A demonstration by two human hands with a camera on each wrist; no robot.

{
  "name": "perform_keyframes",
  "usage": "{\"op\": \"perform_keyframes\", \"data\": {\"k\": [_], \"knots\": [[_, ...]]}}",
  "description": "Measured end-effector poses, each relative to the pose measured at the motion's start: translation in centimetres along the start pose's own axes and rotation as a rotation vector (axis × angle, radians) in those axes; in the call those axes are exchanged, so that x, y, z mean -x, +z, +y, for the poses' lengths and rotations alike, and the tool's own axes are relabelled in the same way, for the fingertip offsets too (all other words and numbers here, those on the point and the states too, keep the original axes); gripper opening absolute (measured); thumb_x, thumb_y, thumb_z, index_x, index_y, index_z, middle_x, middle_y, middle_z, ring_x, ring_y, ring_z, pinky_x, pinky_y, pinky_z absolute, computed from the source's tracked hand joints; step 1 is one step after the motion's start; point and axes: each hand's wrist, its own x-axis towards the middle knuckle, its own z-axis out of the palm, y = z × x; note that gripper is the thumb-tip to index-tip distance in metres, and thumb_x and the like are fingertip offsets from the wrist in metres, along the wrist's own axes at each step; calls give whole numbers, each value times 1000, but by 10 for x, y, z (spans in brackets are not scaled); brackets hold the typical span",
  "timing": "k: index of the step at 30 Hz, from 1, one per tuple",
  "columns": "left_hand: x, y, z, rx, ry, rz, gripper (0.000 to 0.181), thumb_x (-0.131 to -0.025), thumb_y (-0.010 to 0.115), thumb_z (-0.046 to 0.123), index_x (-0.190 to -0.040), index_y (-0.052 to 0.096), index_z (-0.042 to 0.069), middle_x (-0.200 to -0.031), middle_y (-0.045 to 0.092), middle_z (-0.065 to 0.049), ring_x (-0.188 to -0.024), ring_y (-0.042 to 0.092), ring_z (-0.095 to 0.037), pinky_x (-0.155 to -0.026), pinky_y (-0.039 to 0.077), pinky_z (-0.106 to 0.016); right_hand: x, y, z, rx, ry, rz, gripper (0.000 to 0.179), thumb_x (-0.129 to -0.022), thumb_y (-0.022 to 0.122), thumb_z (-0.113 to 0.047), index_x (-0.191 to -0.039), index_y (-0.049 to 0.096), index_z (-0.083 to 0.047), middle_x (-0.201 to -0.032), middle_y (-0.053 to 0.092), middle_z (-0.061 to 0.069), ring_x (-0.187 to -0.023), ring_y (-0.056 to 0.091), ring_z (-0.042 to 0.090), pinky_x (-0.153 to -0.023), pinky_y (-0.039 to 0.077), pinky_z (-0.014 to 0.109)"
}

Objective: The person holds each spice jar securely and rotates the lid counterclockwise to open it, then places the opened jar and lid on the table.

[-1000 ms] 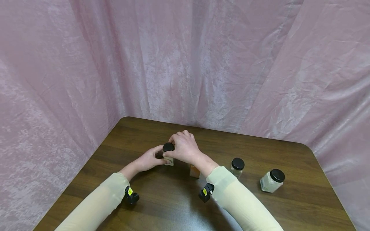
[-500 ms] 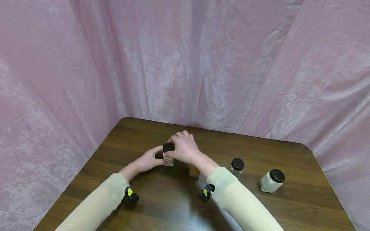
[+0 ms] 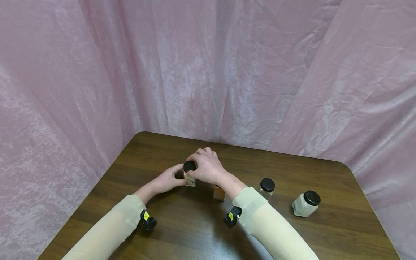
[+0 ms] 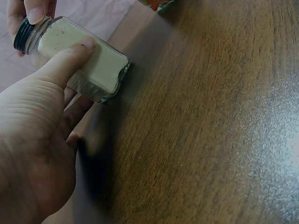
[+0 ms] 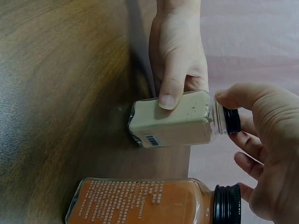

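A clear glass spice jar (image 5: 173, 119) of pale powder stands upright between my hands, with a black screw lid (image 5: 231, 120) on its neck. My left hand (image 3: 167, 180) grips the jar's body, thumb on one flat side and fingers behind it. From the right, my right hand (image 3: 208, 167) holds the lid, its thumb near the glass neck and its fingers on the lid's far side. Close by that hand stands a jar of orange powder (image 5: 140, 200) with a black lid (image 5: 227, 205), partly hidden by the right wrist in the head view.
Two more black-lidded jars stand to the right on the wooden table (image 3: 182, 224): one jar (image 3: 266, 189) partly behind the right forearm, another jar (image 3: 304, 204) farther right. Pink curtains (image 3: 208, 72) hang behind the table and at its sides.
My right fingertips have shifted slightly left around the lid. The left hand and the jars stay in place.
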Motion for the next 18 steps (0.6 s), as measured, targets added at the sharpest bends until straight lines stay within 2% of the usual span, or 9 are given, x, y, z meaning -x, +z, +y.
{"op": "perform_keyframes", "data": {"k": [7, 18], "knots": [[0, 1, -1, 13, 15, -14, 51, -91, 81, 30, -137, 59, 25, -122, 67, 3, -116, 60, -18, -101, 44, -44, 0, 0, 0, 7, -3, -25, 38, -86, 77, -37, -121, 73, -25, -117, 63, -5, -111, 46, 20, -96, 37, 42], [0, 1, -1, 1, -5, -7, 52, -92, 80, 30, -139, 58, 23, -125, 66, 3, -119, 58, -18, -102, 43, -43, 1, -2, -1, -9, -8, -63, 44, -86, 77, -34, -129, 71, -24, -123, 61, -3, -117, 45, 20, -100, 36, 43]]}}
